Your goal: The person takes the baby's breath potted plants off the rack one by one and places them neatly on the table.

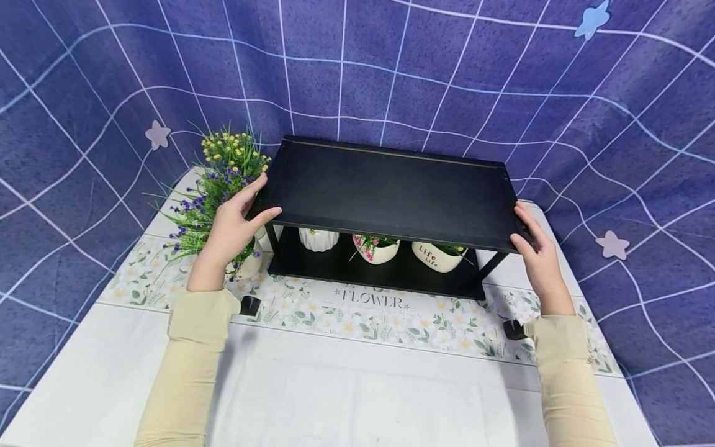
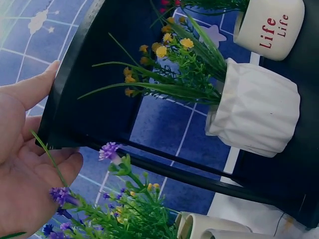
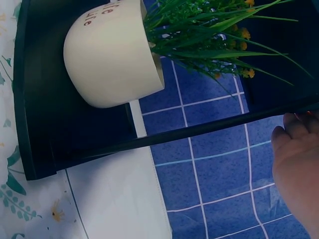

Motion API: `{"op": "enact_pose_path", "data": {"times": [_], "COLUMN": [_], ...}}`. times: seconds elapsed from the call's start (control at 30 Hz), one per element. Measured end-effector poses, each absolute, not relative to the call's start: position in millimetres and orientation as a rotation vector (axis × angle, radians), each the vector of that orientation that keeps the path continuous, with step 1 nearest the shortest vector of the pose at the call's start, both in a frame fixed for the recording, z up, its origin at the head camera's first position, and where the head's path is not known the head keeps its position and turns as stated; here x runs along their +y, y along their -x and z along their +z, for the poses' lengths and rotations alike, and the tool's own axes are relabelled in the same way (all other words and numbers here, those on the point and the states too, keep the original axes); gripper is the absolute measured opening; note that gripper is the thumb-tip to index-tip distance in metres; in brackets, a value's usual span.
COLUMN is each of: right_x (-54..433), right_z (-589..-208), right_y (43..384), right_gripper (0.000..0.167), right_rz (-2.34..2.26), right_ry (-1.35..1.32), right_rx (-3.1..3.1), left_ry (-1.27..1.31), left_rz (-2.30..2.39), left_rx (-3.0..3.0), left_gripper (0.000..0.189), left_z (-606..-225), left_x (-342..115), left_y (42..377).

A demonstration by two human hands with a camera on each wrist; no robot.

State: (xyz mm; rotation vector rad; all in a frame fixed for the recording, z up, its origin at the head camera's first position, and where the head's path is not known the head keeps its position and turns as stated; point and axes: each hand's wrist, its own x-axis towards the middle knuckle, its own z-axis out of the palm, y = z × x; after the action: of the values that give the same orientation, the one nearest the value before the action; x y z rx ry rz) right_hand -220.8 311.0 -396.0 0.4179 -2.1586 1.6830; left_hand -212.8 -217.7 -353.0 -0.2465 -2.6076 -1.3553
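Note:
A black two-tier shelf [image 1: 391, 192] stands on the table, its broad top board facing up. My left hand [image 1: 230, 230] grips the board's left end, thumb on the top surface and fingers along the side. At the right end, my right hand [image 1: 543, 264] holds the front corner the same way, thumb over the edge. The lower tier bears a white ribbed pot [image 2: 259, 107] with yellow flowers, a pot with pink flowers [image 1: 382, 253] in the middle, and a cream pot lettered "Life" [image 3: 112, 55] on the right. Most of their foliage is hidden from above by the board.
Potted plants with purple and yellow flowers [image 1: 220, 186] crowd the shelf's left side, close against my left hand. A floral strip printed "FLOWER" [image 1: 371, 300] runs across the white table [image 1: 357, 391]. A blue gridded curtain [image 1: 357, 81] hangs behind.

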Motion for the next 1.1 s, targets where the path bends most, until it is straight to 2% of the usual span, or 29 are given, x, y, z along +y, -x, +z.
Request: {"op": "enact_pose_path", "data": {"times": [0.37,0.6,1.1], "right_x": [310.9,306.5,283.6], "right_z": [-396.4,-394.7,-416.4], "right_y": [220.6,215.5,198.1], "right_gripper": [0.049,0.051,0.037], "right_rz": [1.717,1.727,1.908], "right_ry": [-0.405,-0.273,-0.127], "right_rx": [-2.145,-2.141,-1.547], "left_ry": [0.266,0.269,0.272], "left_rz": [-1.316,-1.302,-1.284], "left_rx": [-2.647,-2.658,-2.694], "left_gripper": [0.069,0.070,0.071], "left_z": [-355.5,-355.1,-353.2], "left_x": [-218.5,-219.4,-220.0], "left_y": [214.5,214.9,215.6]}}
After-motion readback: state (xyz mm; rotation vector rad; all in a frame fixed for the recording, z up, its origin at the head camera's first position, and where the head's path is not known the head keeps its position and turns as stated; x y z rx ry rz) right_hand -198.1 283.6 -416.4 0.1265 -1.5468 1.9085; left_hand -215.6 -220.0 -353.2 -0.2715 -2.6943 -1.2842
